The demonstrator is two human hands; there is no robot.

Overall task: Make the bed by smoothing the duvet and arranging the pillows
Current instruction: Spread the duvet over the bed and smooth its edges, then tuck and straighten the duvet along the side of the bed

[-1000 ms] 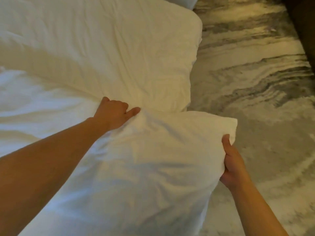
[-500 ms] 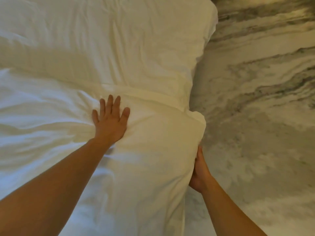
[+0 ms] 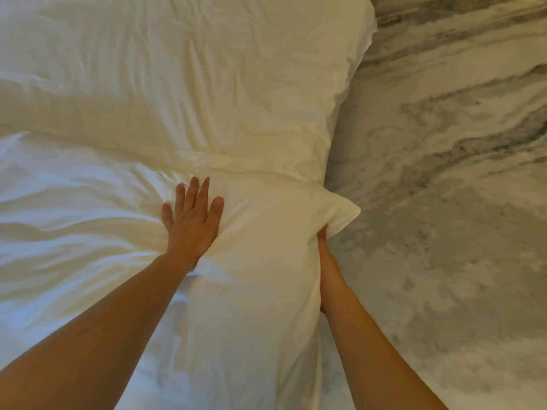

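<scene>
A bed (image 3: 35, 291) fills the left and centre of the view, covered in wrinkled white bedding (image 3: 83, 208) with soft folds running across it. Two white pillows lie on it along its right side. The far pillow (image 3: 207, 69) is large and creased and reaches the top of the view. The near pillow (image 3: 254, 306) lies lengthwise towards the viewer, its far end touching the far pillow's near edge. Its far right corner pokes out past the side of the bed. To the right is the floor (image 3: 450, 202), patterned in grey and white marble-like swirls.
</scene>
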